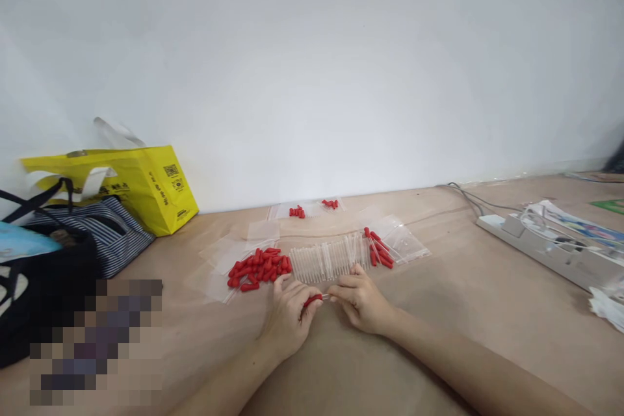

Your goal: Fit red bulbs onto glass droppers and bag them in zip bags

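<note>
At left, a loose pile of red bulbs (258, 269) lies just beside my left hand (291, 313), its thumb and fingers closed around a single red bulb (312, 299). A thin clear tube (326, 297) bridges the gap to my right hand (361, 304), its fingertips pinched at the far end; I cannot tell how deep it sits. Just beyond, the row of clear tubes (322, 262) ends at more bulbs (381, 253). I judge this the joining step, calling for straight alignment and steady pressure.
</note>
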Motion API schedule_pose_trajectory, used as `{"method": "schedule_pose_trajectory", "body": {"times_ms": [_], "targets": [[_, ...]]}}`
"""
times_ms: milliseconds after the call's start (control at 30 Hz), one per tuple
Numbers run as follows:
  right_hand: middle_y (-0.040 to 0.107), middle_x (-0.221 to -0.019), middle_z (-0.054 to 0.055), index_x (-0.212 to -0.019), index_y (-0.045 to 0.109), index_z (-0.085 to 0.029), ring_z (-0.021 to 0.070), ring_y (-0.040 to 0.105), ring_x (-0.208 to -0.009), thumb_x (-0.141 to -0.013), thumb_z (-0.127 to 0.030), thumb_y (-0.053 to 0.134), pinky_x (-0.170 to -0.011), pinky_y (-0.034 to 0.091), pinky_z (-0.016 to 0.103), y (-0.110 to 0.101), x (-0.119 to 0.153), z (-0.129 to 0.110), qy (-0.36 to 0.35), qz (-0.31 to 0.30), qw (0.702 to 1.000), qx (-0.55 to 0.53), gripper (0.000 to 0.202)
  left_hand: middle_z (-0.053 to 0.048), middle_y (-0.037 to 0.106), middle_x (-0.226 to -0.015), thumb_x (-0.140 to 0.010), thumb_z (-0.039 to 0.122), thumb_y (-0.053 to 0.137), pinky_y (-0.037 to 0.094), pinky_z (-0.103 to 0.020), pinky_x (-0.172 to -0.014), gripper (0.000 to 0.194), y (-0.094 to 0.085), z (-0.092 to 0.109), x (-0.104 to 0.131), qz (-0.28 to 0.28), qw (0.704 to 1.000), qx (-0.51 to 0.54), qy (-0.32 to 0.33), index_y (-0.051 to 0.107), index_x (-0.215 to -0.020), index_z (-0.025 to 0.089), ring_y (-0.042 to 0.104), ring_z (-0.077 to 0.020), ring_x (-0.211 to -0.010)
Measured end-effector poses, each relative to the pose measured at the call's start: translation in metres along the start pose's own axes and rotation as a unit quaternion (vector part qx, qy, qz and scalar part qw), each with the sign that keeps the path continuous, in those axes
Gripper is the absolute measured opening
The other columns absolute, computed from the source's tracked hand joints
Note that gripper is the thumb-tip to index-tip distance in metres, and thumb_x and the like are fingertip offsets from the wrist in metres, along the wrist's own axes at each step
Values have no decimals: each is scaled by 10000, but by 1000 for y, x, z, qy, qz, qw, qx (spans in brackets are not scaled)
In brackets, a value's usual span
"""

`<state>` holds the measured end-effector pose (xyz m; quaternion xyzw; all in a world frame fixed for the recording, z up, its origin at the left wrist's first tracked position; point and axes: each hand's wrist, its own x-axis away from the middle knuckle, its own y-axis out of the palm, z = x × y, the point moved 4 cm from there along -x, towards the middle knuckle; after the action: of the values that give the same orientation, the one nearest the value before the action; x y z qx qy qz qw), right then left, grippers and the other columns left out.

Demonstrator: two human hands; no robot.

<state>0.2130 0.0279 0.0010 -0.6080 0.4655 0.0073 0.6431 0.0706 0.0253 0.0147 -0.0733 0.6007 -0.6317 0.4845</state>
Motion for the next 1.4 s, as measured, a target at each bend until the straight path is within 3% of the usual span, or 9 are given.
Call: {"method": "schedule_pose_trajectory", "body": {"times_ms": [800, 1033, 1133, 1200, 1267, 1300, 1400], "targets": [[538, -631, 12, -790, 585, -158, 116, 450, -602, -835, -157, 368, -639, 253, 269, 5, 1, 6, 7, -5, 999, -33, 221, 15, 622, -678, -833, 219, 423, 251, -436, -879, 149, 3, -2, -1, -19, 1000, 5, 11, 553, -762, 204, 549, -150, -681], [570, -703, 21, -841, 600, -181, 123, 472, -658, -833, -179, 404, -657, 273, 268, 1, 0, 4, 19, -49, 998, -22, 196, 13, 632, -753, -842, 249, 411, 251, -450, -902, 146, 3, -3, -3, -19, 1000, 1, -3, 553, -819, 220, 555, -163, -740], [578, -730, 35, -796, 625, -201, 154, 485, -716, -814, -230, 447, -660, 288, 273, -12, -5, 23, 87, -28, 995, 31, 181, -28, 618, -899, -821, 309, 442, 307, -431, -868, 219, 0, -10, -3, 34, 998, -17, -45, 502, -1012, 221, 536, -208, -866], [586, -735, 48, -766, 635, -191, 158, 500, -723, -812, -233, 434, -648, 309, 259, -26, -5, 50, 187, 0, 981, 54, 210, -48, 602, -941, -809, 319, 449, 338, -419, -836, 294, -1, -15, -1, 64, 995, -28, -75, 460, -1081, 208, 521, -227, -907], [606, -740, 52, -723, 637, -178, 141, 521, -678, -804, -226, 421, -593, 319, 226, -40, 0, 88, 333, -5, 940, 68, 236, -47, 596, -940, -800, 300, 458, 346, -418, -827, 287, 0, -17, 0, 61, 994, -34, -85, 462, -1071, 208, 518, -231, -909], [614, -713, 47, -688, 635, -179, 136, 528, -653, -793, -244, 430, -566, 316, 216, -47, 6, 107, 413, -25, 906, 86, 239, -43, 594, -943, -791, 286, 471, 340, -424, -836, 280, 2, -17, 0, 50, 995, -34, -83, 467, -1061, 211, 516, -231, -911], [608, -601, 58, -595, 619, -158, 139, 530, -571, -766, -264, 442, -499, 295, 214, -61, 19, 144, 481, -40, 870, 106, 268, -35, 589, -981, -769, 248, 499, 304, -448, -878, 279, 6, -15, 0, 13, 997, -34, -67, 479, -1046, 224, 506, -232, -938]]}}
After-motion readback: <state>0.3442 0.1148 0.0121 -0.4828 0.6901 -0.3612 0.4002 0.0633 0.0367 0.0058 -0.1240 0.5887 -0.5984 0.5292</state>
